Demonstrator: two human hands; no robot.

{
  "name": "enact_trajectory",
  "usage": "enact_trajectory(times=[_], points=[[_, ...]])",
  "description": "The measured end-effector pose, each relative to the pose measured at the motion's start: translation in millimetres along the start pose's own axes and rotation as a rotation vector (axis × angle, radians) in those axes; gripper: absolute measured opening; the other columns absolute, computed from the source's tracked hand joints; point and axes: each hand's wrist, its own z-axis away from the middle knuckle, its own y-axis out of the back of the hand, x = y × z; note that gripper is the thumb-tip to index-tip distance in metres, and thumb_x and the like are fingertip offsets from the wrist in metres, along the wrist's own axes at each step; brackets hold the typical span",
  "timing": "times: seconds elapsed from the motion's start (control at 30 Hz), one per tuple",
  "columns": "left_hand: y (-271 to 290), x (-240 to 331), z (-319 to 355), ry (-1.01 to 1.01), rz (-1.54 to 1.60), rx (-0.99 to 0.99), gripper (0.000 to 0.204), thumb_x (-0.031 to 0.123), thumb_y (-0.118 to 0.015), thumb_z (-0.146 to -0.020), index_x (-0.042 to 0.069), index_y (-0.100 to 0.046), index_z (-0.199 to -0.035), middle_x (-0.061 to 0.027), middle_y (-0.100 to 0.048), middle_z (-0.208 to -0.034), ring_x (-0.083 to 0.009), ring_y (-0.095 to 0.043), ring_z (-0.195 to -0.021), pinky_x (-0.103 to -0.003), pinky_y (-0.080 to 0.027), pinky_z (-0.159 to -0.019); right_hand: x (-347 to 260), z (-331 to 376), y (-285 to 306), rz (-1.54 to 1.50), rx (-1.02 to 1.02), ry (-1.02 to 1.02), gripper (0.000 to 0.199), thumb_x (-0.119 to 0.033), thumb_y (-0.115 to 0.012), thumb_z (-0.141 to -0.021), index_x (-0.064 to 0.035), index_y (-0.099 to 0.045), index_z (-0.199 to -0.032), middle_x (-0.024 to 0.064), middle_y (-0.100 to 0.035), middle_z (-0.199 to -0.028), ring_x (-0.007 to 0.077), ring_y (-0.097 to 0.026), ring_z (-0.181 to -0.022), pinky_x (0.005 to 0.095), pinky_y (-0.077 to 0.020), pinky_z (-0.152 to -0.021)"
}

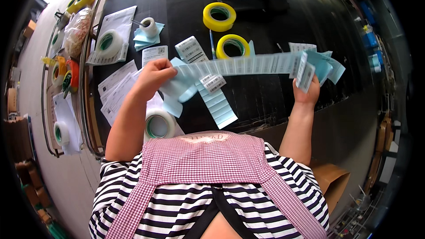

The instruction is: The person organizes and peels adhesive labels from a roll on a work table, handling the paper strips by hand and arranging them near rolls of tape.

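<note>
Label strip [248,65] pinched in left hand [152,77] fingers and right hand [307,90]: thin paper, white matt stickers w/ dark print on pale blue backing, slightly glossy, smooth. Loose backing pieces [219,104] hanging below left fingers: same blue release paper, sleek. Table [283,22] beyond fingers: black, smooth, semi-gloss, streaky reflections. Yellow tape rolls [219,16] past the strip: glossy plastic film, shiny edges. Whitish tape roll [158,125] near left wrist: translucent plastic, glossy. Paper sheets [116,86] left of left hand: matt white. Apron [208,159]: woven checked cloth, matt; striped shirt [283,172]: soft knit, matt.
</note>
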Motion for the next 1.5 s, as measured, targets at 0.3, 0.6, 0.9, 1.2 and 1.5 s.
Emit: enact_trajectory(times=[0.3,0.6,0.9,1.2,1.5], points=[[10,-11,9,0.14,0.301,-0.232,0.012,0.015,-0.07,-0.082,0.007,-0.061,-0.082,0.0003,-0.06,-0.075,-0.0078,-0.056,-0.067,-0.023,-0.045,-0.063,16,0,-51,0.137,0.478,0.148,0.034,-0.015,-0.04,-0.103,-0.006,-0.047,-0.135,0.0137,-0.053,-0.136,0.0322,-0.051,-0.126,0.0551,-0.0377,-0.109],[11,-15,13,0.156,0.394,-0.311,0.01,0.013,-0.068,-0.083,0.005,-0.061,-0.085,-0.0001,-0.061,-0.078,-0.0077,-0.057,-0.068,-0.024,-0.046,-0.064,-5,-9,-23,0.059,0.408,0.102,0.038,-0.015,-0.04,-0.103,-0.004,-0.04,-0.139,0.014,-0.048,-0.139,0.0309,-0.047,-0.129,0.0518,-0.0344,-0.112],[9,-21,17,0.147,0.408,-0.338,0.011,0.013,-0.068,-0.083,0.005,-0.061,-0.084,0.0005,-0.06,-0.077,-0.0076,-0.056,-0.068,-0.025,-0.045,-0.064,-11,-14,-14,0.007,0.411,0.087,0.033,-0.015,-0.039,-0.104,0.0021,-0.051,-0.129,0.0173,-0.055,-0.133,0.0328,-0.051,-0.125,0.0508,-0.0358,-0.111],[9,-24,20,0.093,0.261,-0.403,0.02,0.006,-0.079,-0.075,0.006,-0.06,-0.083,0.0003,-0.061,-0.085,-0.0102,-0.06,-0.079,-0.025,-0.048,-0.074,-23,-3,5,0.119,-0.286,-0.117,0.027,-0.013,-0.046,-0.1,0.0033,-0.058,-0.118,0.0154,-0.063,-0.116,0.0253,-0.06,-0.113,0.0366,-0.041,-0.106],[-28,-14,23,0.033,0.103,-0.225,0.014,0.011,-0.073,-0.082,0.002,-0.063,-0.088,0.0012,-0.062,-0.081,-0.0055,-0.056,-0.074,-0.023,-0.045,-0.066,51,44,-58,0.224,-0.123,-0.058,0.03,-0.019,-0.053,-0.099,-0.0007,-0.057,-0.122,0.011,-0.062,-0.121,0.0223,-0.06,-0.111,0.0352,-0.044,-0.103]])
